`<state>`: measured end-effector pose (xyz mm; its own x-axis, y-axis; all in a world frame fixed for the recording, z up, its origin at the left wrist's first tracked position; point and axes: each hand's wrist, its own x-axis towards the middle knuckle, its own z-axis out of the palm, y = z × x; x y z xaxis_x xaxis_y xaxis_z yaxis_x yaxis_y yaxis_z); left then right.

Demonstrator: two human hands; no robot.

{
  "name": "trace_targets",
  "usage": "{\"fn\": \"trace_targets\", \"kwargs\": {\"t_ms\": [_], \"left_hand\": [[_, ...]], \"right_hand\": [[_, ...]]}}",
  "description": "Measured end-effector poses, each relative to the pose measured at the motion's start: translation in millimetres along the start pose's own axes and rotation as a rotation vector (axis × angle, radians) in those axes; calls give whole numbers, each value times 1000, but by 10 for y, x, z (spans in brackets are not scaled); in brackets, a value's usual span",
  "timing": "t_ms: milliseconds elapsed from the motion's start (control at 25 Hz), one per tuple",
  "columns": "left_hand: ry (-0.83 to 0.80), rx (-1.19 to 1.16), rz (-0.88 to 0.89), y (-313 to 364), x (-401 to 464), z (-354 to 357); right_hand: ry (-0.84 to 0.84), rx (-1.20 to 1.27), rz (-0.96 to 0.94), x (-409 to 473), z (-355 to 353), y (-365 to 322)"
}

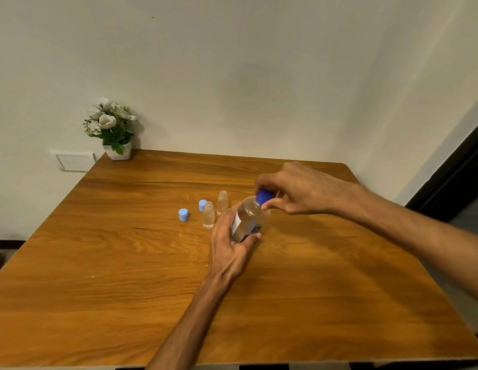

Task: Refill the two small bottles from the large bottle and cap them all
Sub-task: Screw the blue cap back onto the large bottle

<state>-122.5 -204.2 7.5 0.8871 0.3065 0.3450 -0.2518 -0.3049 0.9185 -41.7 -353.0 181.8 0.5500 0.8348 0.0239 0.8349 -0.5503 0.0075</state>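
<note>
Your left hand [229, 241] wraps the large bottle [249, 222], which is tilted and holds clear liquid, above the wooden table [125, 289]. Your right hand [299, 192] pinches its dark blue cap [264, 196]. Just left of your left hand stand two uncapped small bottles [209, 215] [222, 202], contents unclear, with two light blue caps [183, 215] [202, 205] beside them. Beyond, a flower pot [117, 150].
</note>
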Motion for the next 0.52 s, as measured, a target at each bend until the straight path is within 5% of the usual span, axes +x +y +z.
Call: {"fn": "trace_targets", "kwargs": {"t_ms": [400,520], "left_hand": [[-110,11,-19,-3,-11,-6],[-113,0,-21,-2,-11,8]], "right_hand": [[-156,-224,-231,140,-153,-139],[-136,-198,-163,127,-143,-224]]}}
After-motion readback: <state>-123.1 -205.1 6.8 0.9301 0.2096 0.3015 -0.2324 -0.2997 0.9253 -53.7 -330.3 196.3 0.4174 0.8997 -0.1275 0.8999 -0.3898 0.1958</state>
